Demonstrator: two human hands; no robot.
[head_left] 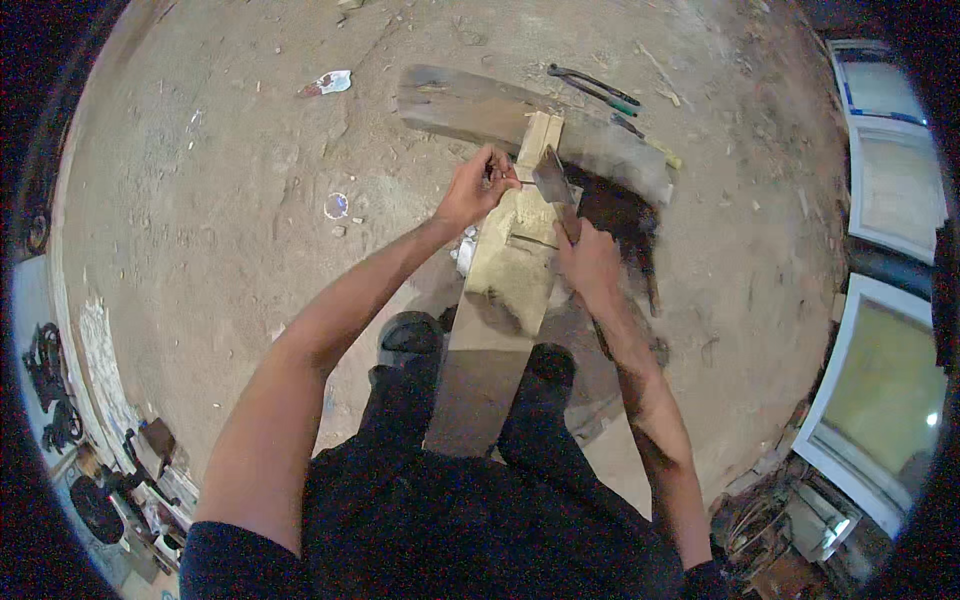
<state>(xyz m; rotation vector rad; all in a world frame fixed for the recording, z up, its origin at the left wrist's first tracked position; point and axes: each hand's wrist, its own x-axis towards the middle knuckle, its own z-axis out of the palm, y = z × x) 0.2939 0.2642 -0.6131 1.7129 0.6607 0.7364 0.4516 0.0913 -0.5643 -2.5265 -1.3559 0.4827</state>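
My left hand (484, 187) pinches a thin dark metal rod (528, 183) lying across a pale yellow block (505, 262). My right hand (592, 262) is wrapped around the handle of a short tool with a broad, flat grey metal head (551, 178). That head is over the block's far part, close to the rod; whether they touch, I cannot tell. Nearer to me, a second thin dark rod (534, 241) lies on the block beside my right hand. Under the block, a long wooden plank (480, 400) runs between my legs.
A thick grey beam (470, 100) lies crosswise at the far end, with a pale wood piece (541, 130) against it. Beyond it are dark-handled pliers (595, 90). White-framed panels (870, 380) stand at the right; tools and cables (55, 390) lie at the left edge.
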